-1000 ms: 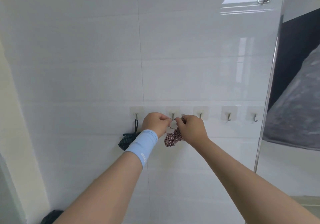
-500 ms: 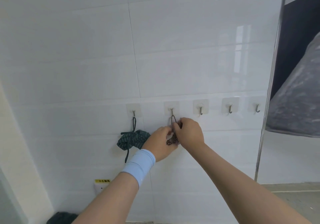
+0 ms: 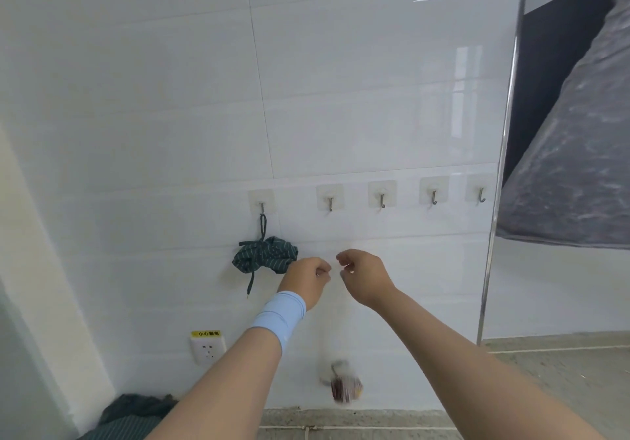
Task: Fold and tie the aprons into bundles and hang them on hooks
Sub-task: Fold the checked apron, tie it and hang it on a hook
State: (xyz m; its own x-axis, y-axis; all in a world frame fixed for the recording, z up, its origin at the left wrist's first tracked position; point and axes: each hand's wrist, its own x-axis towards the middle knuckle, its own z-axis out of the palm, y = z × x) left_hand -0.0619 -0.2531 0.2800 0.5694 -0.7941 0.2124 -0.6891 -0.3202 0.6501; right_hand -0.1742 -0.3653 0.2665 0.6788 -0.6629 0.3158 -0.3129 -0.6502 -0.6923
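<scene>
Your tiled wall carried five hooks; a green striped bundle hung from the leftmost hook. Dark green cloth lay on the floor; a blurred red bundle showed low by the wall.

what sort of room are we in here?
Probably a kitchen or utility corner: glossy white tiled wall, a row of stick-on hooks, one holding a tied green apron bundle, and what may be a grey range hood at right.
</scene>
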